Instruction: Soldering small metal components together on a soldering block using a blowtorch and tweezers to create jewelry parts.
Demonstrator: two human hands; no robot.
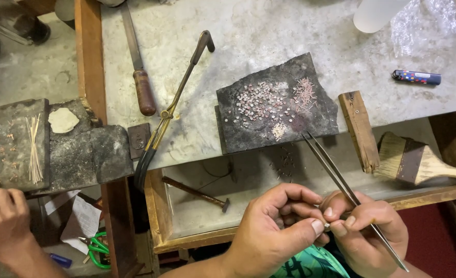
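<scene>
- Left hand [276, 229]: fingers curled in, thumb and forefinger pinched on a tiny pale piece [327, 225], held at the fingertips where both hands meet, low in view, in front of the bench edge.
- Right hand [364, 231]: closed around long metal tweezers [336, 172]; thumb tip touches the same piece. Tweezer points run up and left, ending just at the near edge of the dark slab [276, 105]; handle end projects past the hand toward lower right.
- Slab lies on the grey bench top [269, 31], its front edge overhanging the bench lip. On it: a scatter of small round pieces [256, 103], a cluster of short reddish wire bits [305, 95], a small pale heap [278, 130].
- Below the lip: open wooden tray [158, 206], shallow rim on left and front, small hammer [197, 193] inside; bare floor of tray between hammer and hands.
- Right of slab: wood block [359, 128] at bench edge, paintbrush [423, 159] just beside it, lighter [416, 77] well apart.
- Left of slab: brass torch [174, 103], file with wooden handle [138, 62].
- Far left: another person's hand [4, 219] below a second slab carrying thin pale wires [34, 149].
</scene>
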